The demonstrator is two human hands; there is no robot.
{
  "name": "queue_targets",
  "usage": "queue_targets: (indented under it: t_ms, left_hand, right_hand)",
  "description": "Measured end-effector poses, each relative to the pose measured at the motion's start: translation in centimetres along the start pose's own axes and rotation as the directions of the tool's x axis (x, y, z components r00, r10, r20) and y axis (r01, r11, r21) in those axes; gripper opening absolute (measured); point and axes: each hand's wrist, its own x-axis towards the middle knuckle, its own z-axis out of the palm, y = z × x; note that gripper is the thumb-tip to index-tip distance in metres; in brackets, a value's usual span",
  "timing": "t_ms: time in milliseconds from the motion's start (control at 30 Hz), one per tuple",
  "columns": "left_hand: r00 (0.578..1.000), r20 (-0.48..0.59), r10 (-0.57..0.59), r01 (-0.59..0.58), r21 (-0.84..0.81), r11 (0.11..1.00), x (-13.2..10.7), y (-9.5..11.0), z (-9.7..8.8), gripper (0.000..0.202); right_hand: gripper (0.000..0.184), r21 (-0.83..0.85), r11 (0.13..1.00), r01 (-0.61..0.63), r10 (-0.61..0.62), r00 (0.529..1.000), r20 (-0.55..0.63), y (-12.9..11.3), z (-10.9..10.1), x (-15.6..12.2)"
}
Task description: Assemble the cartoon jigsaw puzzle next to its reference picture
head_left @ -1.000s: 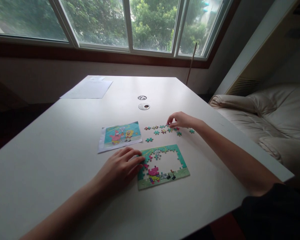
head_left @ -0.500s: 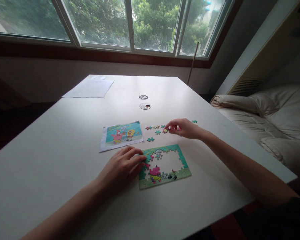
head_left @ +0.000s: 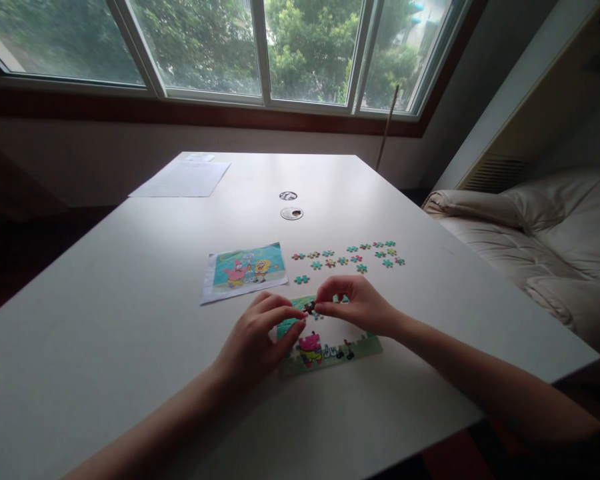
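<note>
A partly filled jigsaw puzzle (head_left: 330, 365) lies on the white table, its frame done in teal and green and a pink cartoon figure at its lower left. My right hand (head_left: 357, 303) is over the top of it, thumb and fingertips pinching a dark-looking puzzle piece (head_left: 309, 307). From the left, my left hand (head_left: 263, 330) rests on the puzzle's left side, fingers slightly apart, tips close to that piece. Both hands cover parts of the frame. Behind them, several loose puzzle pieces (head_left: 343, 261) are spread in rough rows. A printed reference picture (head_left: 250, 267) lies left of these.
Two round inserts (head_left: 291, 213) sit flat in the middle of the table (head_left: 130, 280). Paper sheets (head_left: 183, 179) lie at the far left corner. A cream sofa (head_left: 555, 233) stands to the right, and a window (head_left: 310, 53) is beyond the table.
My right hand has come back from the loose pieces to the puzzle with a piece in its fingers. My left hand has shifted slightly right, further over the puzzle's left side.
</note>
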Motion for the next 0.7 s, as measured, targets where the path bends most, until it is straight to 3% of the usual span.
queue_targets:
  t_ms: [167,333,467,600,700]
  left_hand:
    - [0.998,-0.013,-0.067,0.066,-0.057,0.996,0.17,0.18,0.04,0.010]
    - [0.987,-0.011,-0.160,0.158,-0.110,0.981,0.50,0.28,-0.24,0.017]
    - [0.976,0.012,-0.216,0.215,-0.156,0.964,0.62,0.05,-0.40,0.018]
    - [0.970,0.043,-0.239,0.242,-0.195,0.950,0.53,-0.22,-0.38,0.019]
    - [0.970,0.055,-0.236,0.243,-0.208,0.948,0.48,-0.28,-0.24,0.019]
  right_hand:
    - [0.023,0.062,0.997,-0.045,0.046,0.999,-0.027,0.18,0.64,-0.09]
    - [0.020,0.003,1.000,-0.022,0.022,0.999,-0.041,0.19,0.87,-0.29]
    - [0.011,-0.200,0.968,0.150,-0.165,0.984,-0.063,-0.05,0.82,-0.52]
    - [0.004,-0.446,0.831,0.333,-0.394,0.918,-0.048,0.16,0.72,-0.59]
    - [0.005,-0.553,0.731,0.400,-0.479,0.878,0.001,0.42,0.65,-0.62]
